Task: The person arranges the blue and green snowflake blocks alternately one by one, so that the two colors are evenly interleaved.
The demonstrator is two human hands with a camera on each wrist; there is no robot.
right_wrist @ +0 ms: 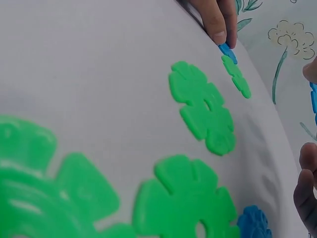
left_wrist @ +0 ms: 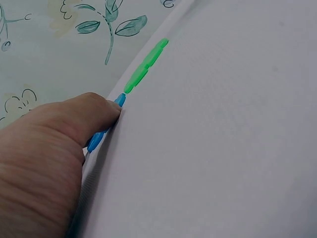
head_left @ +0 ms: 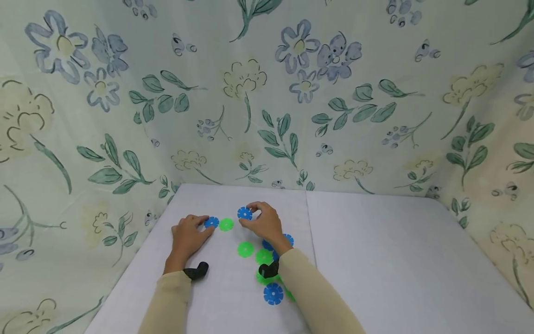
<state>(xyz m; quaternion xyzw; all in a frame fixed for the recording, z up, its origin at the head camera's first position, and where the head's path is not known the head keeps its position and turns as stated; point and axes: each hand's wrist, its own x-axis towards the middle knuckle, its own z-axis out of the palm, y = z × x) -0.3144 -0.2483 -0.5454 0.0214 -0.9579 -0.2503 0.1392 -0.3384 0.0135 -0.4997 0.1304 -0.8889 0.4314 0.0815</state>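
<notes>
My left hand [head_left: 188,236] pinches a blue notched plastic disc [head_left: 212,222] at the table's left side, thumb and fingers on its edge. Just right of that disc lies a green notched disc [head_left: 226,224], its edge close against the blue one in the left wrist view. Farther right, my right hand [head_left: 265,222] holds another blue disc [head_left: 244,213] between thumb and fingers, raised above the cloth. In the right wrist view only the fingertips [right_wrist: 308,186] of this hand show at the right edge, with a sliver of blue between them.
A loose group of green discs [head_left: 245,249] and blue discs [head_left: 273,294] lies on the white tablecloth [head_left: 375,269] under and beside the right forearm, which partly hides it. A floral curtain [head_left: 250,116] hangs behind the table. Black straps with small cameras [head_left: 198,271] sit on both wrists.
</notes>
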